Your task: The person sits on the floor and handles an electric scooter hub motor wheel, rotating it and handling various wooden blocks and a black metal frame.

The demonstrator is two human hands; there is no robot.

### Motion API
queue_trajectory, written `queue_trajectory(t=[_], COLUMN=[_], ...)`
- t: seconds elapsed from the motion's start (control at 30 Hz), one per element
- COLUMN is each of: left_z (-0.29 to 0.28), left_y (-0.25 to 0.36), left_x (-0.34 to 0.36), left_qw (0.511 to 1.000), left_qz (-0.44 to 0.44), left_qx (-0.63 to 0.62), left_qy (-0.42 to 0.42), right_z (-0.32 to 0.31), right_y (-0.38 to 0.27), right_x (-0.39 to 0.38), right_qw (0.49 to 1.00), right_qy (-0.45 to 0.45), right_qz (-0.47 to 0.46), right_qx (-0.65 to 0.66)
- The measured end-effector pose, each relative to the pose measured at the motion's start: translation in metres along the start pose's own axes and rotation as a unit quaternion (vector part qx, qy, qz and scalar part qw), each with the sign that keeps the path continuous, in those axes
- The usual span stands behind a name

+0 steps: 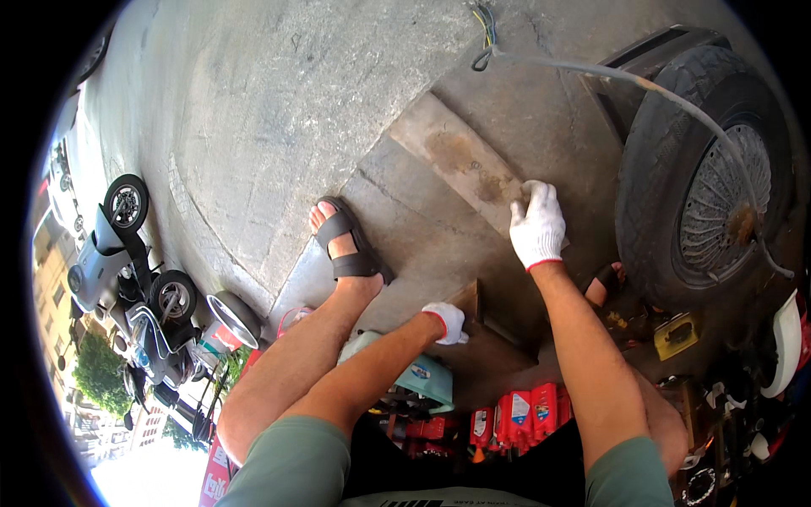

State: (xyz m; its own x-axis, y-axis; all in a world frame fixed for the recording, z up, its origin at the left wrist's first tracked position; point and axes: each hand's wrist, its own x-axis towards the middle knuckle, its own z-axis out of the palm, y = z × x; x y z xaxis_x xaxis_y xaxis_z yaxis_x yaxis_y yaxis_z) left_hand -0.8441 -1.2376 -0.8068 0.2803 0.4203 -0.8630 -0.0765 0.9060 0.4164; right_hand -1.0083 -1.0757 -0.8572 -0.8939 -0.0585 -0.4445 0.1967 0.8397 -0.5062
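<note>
A flat, worn board (460, 154) with brown stains lies slantwise ahead of me. My right hand (538, 226), in a white knit glove with a red cuff, is closed at the board's near right end, the thumb on its top face. In the same kind of glove, my left hand (449, 324) is lower and nearer to me, beside a brown wooden-looking piece (467, 301). Its fingers are curled together; whatever they hold is hidden. A large tyre (659, 177) on a spoked-pattern wheel (728, 203) stands to the right of my right hand.
A grey cable (608, 69) arches over the wheel, with loose wires (486, 25) at its far end. Red bottles (517, 416) and a teal container (428, 380) stand near me. A yellow tray (677, 335) lies below the wheel. Scooters (139, 279) are parked left; my sandalled foot (351, 241) rests on concrete.
</note>
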Motion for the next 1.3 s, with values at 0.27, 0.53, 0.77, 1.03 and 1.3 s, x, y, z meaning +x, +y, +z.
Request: queue_trajectory(t=[0.27, 0.53, 0.77, 1.03, 1.3], left_z=[0.021, -0.078, -0.122, -0.111, -0.167], left_y=[0.043, 0.097, 0.127, 0.141, 0.161], left_x=[0.095, 0.074, -0.02, -0.026, -0.121], left_qw=[0.97, 0.959, 0.976, 0.937, 0.823], left_qz=[0.121, 0.101, -0.011, -0.037, 0.017], left_qx=[0.106, 0.266, 0.027, 0.09, 0.12], left_qy=[-0.181, -0.015, 0.216, 0.337, 0.556], right_z=[0.006, -0.017, -0.057, -0.192, -0.468], right_y=[0.021, 0.01, 0.011, -0.027, 0.027], right_x=[0.006, 0.003, -0.014, -0.073, -0.096], right_qw=[0.994, 0.998, 0.995, 0.905, 0.933], right_qy=[0.079, -0.023, -0.091, -0.224, 0.056], right_qz=[-0.075, 0.016, -0.016, -0.279, -0.152], right_qx=[-0.001, -0.052, -0.046, -0.23, -0.322])
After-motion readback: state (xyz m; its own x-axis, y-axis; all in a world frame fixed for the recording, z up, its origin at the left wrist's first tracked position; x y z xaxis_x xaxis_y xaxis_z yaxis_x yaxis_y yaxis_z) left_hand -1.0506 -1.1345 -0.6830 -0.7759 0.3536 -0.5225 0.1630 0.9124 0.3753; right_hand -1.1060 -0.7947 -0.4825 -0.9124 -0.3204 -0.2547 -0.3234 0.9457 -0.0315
